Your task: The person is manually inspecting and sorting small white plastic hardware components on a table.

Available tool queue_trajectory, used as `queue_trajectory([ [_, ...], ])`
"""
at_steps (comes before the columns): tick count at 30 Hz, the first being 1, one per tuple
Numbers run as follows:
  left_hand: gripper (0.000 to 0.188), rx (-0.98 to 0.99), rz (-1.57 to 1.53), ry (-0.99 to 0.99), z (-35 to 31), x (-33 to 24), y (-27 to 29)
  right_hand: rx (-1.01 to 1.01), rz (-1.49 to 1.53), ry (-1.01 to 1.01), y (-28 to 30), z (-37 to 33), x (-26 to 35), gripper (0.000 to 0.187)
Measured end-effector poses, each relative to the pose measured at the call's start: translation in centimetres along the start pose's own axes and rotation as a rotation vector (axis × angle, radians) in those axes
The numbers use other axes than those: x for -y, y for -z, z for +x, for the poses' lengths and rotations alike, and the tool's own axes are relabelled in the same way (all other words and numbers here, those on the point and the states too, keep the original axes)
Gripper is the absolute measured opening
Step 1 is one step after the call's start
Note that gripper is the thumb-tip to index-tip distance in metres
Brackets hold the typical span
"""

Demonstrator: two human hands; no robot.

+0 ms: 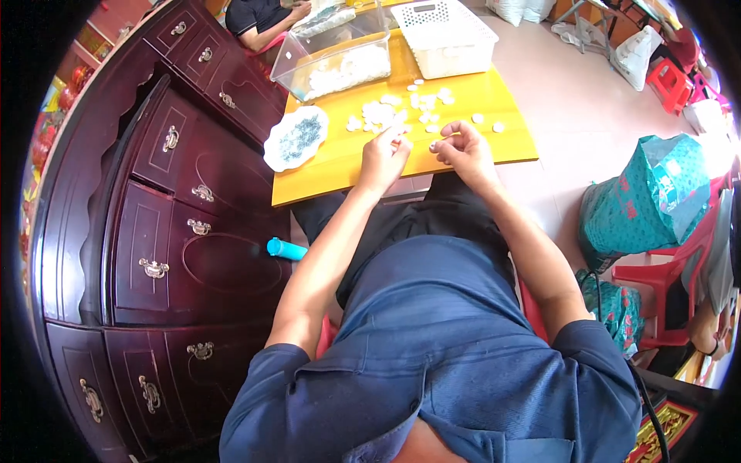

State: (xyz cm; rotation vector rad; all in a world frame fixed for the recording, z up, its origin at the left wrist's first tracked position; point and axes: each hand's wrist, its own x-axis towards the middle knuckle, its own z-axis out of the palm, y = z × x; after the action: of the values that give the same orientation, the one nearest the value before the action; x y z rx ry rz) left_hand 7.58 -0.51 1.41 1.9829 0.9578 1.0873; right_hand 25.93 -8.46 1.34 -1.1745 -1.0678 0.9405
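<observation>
Over the near edge of the yellow table (320, 177), my two hands are raised a little apart. My left hand (384, 160) is closed, thumb and fingers pinched together at the tips; whatever lies between them is too small to name. Thumb and forefinger of my right hand (469, 154) pinch a small whitish piece with a dark spot (434, 145). Just beyond my fingers lies a loose pile of small white pieces (378, 113), with several more scattered to its right. A white scalloped plate (273, 148) holding small dark bits sits left of my left hand.
A clear plastic bin (292, 71) of white pieces and a white perforated basket (471, 42) stand at the table's far side. Another person (258, 23) sits beyond. Dark wooden drawers (193, 231) line my left; a teal bag (629, 204) and red chair (664, 285) are right.
</observation>
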Motion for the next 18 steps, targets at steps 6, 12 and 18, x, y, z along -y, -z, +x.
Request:
queue_trajectory([
  [6,0.027,0.094,0.363,-0.177,3.9,-0.6,-3.6,-0.152,0.064,0.05,2.1,1.0,-1.2,0.028],
  [12,0.025,0.125,0.517,-0.224,5.1,0.0,-4.5,-0.229,0.088,0.047,2.1,1.2,-1.0,0.018],
  [18,0.018,0.129,0.521,-0.196,5.0,0.0,-4.6,-0.208,0.077,0.03,2.1,1.2,-1.6,0.018],
])
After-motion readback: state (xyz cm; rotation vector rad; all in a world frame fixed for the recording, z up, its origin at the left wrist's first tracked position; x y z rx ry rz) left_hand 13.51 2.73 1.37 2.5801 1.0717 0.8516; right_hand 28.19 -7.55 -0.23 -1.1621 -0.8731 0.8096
